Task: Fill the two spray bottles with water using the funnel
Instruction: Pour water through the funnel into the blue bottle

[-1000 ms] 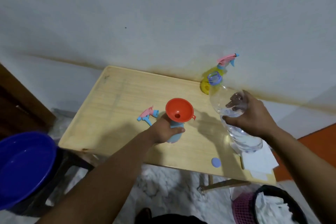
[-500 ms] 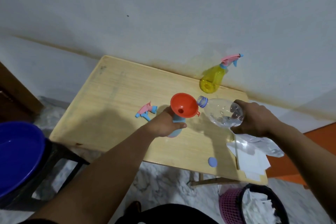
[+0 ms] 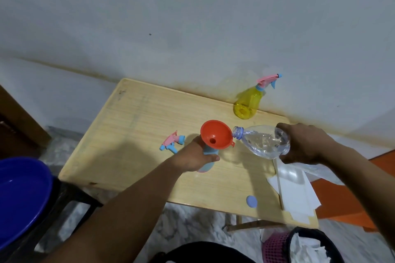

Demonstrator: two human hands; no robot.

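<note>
Tipped further since a moment ago, the clear water bottle (image 3: 265, 142) now lies almost level, its long axis running left to right and its open mouth touching the right rim of the orange funnel (image 3: 215, 134). At the near edge of the table (image 3: 132, 126) lies a loose blue cap (image 3: 251, 201). Mid-table, the left hand (image 3: 195, 159) is wrapped closed around the blue spray bottle (image 3: 208, 159) under the funnel; the right hand (image 3: 303, 144) grips the water bottle's base. Water sits low in the bottle; I see none in the funnel yet. Left lies a detached spray head (image 3: 172, 144). Farthest, the capped yellow spray bottle (image 3: 248, 103) stands by the wall.
</note>
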